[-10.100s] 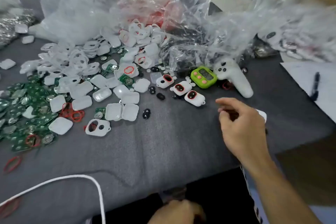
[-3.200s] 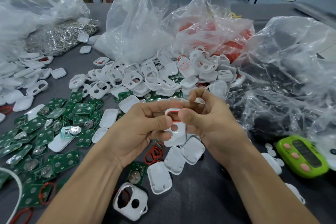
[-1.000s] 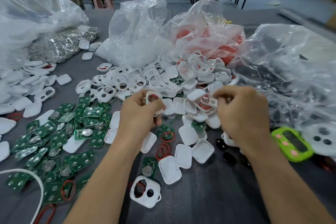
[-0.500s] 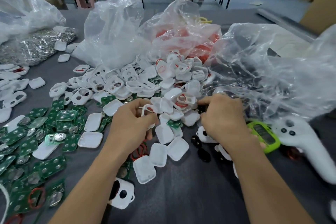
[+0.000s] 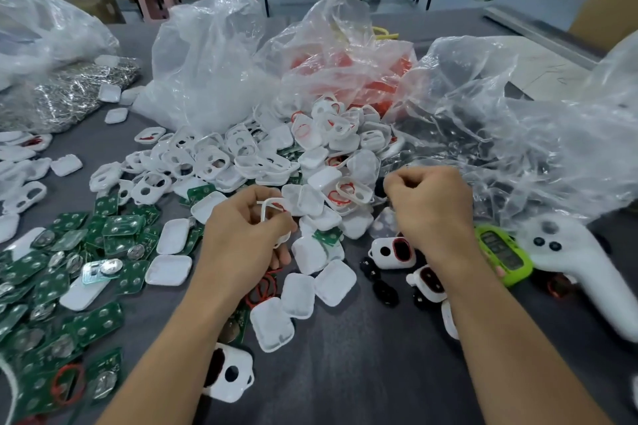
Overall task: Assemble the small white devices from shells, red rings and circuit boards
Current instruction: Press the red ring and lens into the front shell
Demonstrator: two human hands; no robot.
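My left hand (image 5: pixel 247 231) grips a white shell (image 5: pixel 271 209) with a red ring seated in it, held above the grey table. My right hand (image 5: pixel 429 207) has its fingers curled, and a small black piece (image 5: pixel 379 188) shows at the fingertips beside the shell pile (image 5: pixel 262 155). Green circuit boards (image 5: pixel 103 241) lie spread at the left. Loose red rings (image 5: pixel 262 290) sit under my left wrist. Two assembled white devices (image 5: pixel 393 250) lie below my right hand, with black buttons (image 5: pixel 385 291) near them. A front shell with holes (image 5: pixel 229 376) lies by my left forearm.
Big clear plastic bags stand behind the pile: one of white parts (image 5: pixel 207 59), one of red parts (image 5: pixel 345 55), one crumpled at the right (image 5: pixel 500 128). A green gadget (image 5: pixel 500 254) and a white controller (image 5: pixel 569 259) lie right of my right wrist. A silvery bag (image 5: pixel 69 93) lies far left.
My right hand has drawn back slightly from the pile and curled up at the bag's edge. My left hand still holds the shell with the ring.
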